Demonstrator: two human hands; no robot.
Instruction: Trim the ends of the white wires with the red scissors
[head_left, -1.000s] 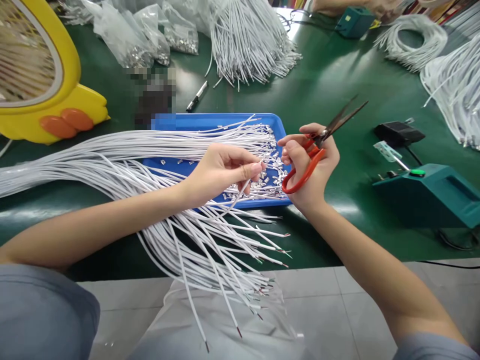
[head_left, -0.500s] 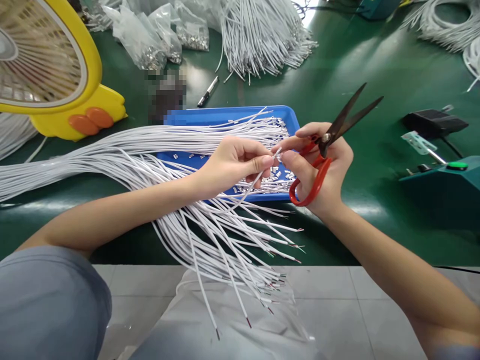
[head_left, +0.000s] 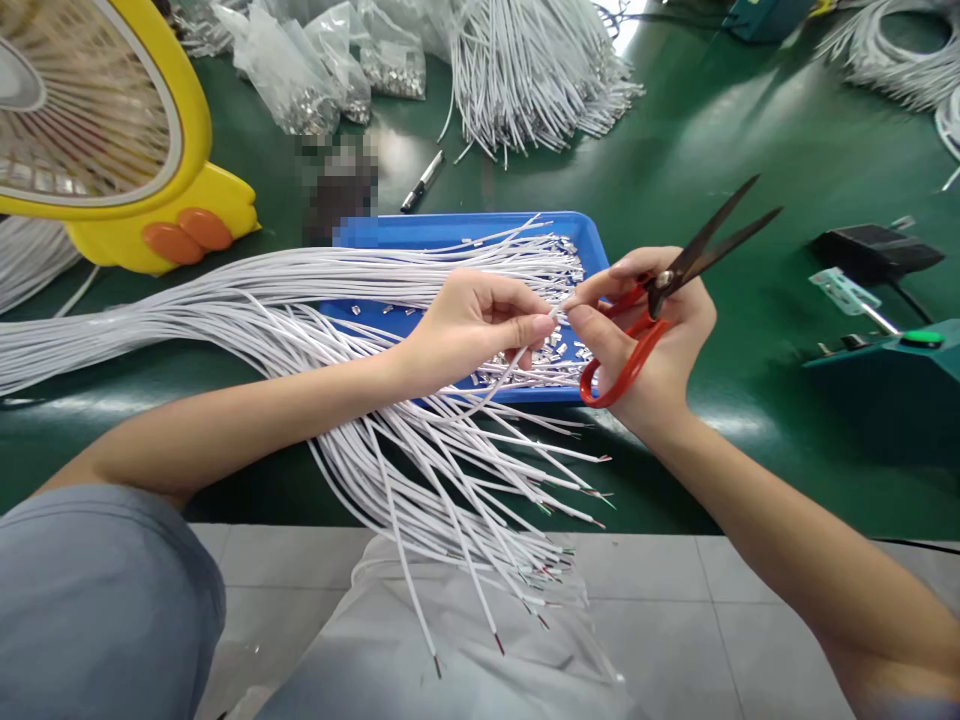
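My left hand [head_left: 487, 325] pinches a white cable [head_left: 510, 368] near its end, above a blue tray [head_left: 592, 245]. Red-handled scissors [head_left: 637, 345] hang on my right hand [head_left: 664, 340], their blades parted and pointing up to the right. The thumb and forefinger of that hand meet at the tip of the same cable; whatever small part sits between them is hidden. In the tray lie small metal connectors [head_left: 555, 350] and the ends of a bundle of white cables [head_left: 315, 275]. More loose cables [head_left: 442, 480] with bare coloured wires fan over the table's front edge.
A yellow fan [head_left: 187, 120] stands at the left. Clear bags of metal parts [head_left: 300, 95], a pen [head_left: 422, 182] and a heap of white cables [head_left: 536, 80] lie at the back. A green machine [head_left: 892, 370] and a black box [head_left: 874, 250] sit on the right.
The fingertips of both hands have come closer together at the cable's end. The scissors have shifted slightly right along with my right hand. The whole view has also moved a little.
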